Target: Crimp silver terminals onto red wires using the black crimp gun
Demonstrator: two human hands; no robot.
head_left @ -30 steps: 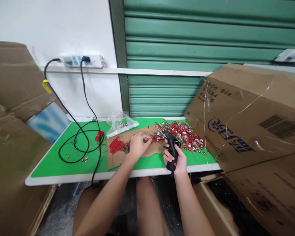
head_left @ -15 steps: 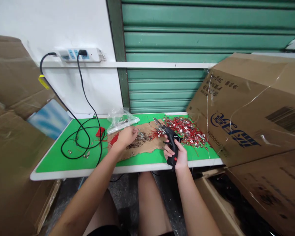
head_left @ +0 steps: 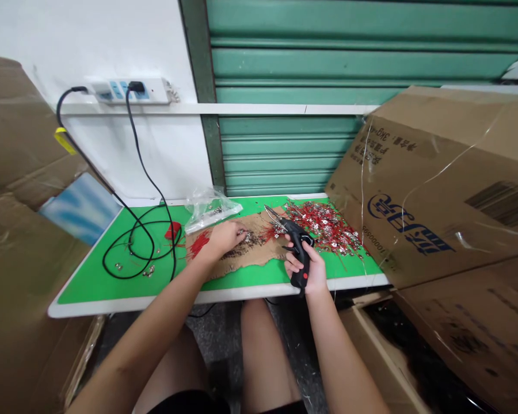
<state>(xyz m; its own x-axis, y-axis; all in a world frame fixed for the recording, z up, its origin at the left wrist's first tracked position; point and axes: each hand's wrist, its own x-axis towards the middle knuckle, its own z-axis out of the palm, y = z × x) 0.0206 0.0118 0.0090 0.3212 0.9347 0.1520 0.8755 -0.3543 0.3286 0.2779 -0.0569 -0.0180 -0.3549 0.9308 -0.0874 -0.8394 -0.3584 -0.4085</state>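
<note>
My right hand (head_left: 307, 265) is wrapped round the black handle of a soldering gun (head_left: 301, 253). Its thin metal tip points up and left over the cardboard sheet (head_left: 252, 260). My left hand (head_left: 227, 237) is down at that sheet, fingertips pinched together among small silvery metal pieces (head_left: 251, 238); what they hold is too small to make out. Short red wires (head_left: 198, 246) lie on the sheet left of this hand, partly behind it. Right of the gun's tip spreads a heap of red wires with shiny metal ends (head_left: 323, 227).
A clear plastic bag (head_left: 211, 210) lies at the back of the green tabletop (head_left: 88, 282). Black cable (head_left: 107, 267) coils at the left, below a power strip (head_left: 132, 90). Large cardboard boxes (head_left: 440, 190) flank the table, with a green shutter (head_left: 285, 63) behind.
My left hand has shifted slightly right and down among the metal pieces, its fingers pinching there. The soldering gun stays in my right hand. The whole view has shifted a little.
</note>
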